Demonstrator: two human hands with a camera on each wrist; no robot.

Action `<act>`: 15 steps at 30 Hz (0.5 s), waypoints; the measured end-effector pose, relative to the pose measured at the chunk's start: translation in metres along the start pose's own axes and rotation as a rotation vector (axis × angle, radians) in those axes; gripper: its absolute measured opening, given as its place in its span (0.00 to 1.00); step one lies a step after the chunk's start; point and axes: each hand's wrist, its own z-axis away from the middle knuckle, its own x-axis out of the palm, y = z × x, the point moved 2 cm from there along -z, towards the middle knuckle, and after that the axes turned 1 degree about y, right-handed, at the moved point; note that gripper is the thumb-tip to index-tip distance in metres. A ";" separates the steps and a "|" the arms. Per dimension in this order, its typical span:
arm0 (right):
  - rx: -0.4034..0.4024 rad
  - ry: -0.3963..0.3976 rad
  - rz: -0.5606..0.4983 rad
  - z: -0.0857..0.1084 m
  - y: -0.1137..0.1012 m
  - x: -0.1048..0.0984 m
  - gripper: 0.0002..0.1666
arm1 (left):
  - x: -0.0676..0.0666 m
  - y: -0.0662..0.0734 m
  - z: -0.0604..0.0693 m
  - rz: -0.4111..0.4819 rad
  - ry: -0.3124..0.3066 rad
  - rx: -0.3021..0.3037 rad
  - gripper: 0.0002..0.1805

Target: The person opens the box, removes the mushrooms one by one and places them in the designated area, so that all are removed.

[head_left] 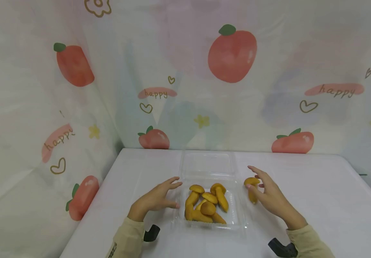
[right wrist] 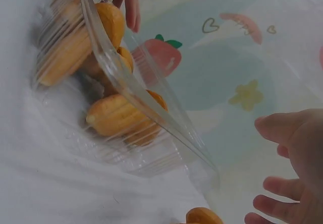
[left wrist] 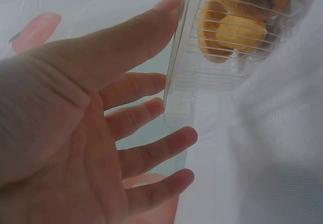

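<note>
Yellow mushroom point(head_left: 252, 197) lies near the right hand point(head_left: 271, 197)

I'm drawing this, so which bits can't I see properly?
Right wrist: loose mushroom, partly cut off by the bottom edge.
Right wrist: right hand, cut off by the right edge.
Head: sleeve marking, too small to read.
Left wrist: boxed mushrooms, partly cut off by the top edge.

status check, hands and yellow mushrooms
Left hand open beside clear rectangular plastic container; right hand open by loose yellow mushroom; other mushrooms inside; no obstruction seen.
</note>
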 end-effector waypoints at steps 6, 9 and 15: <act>-0.006 -0.019 -0.043 0.001 -0.013 0.008 0.38 | 0.000 0.001 -0.001 -0.030 -0.001 -0.004 0.44; -0.024 -0.033 -0.053 0.003 -0.017 0.013 0.37 | 0.001 0.000 -0.002 -0.032 0.000 -0.003 0.44; -0.098 -0.015 -0.064 0.005 -0.024 0.024 0.35 | 0.001 0.000 -0.001 -0.021 0.002 -0.002 0.44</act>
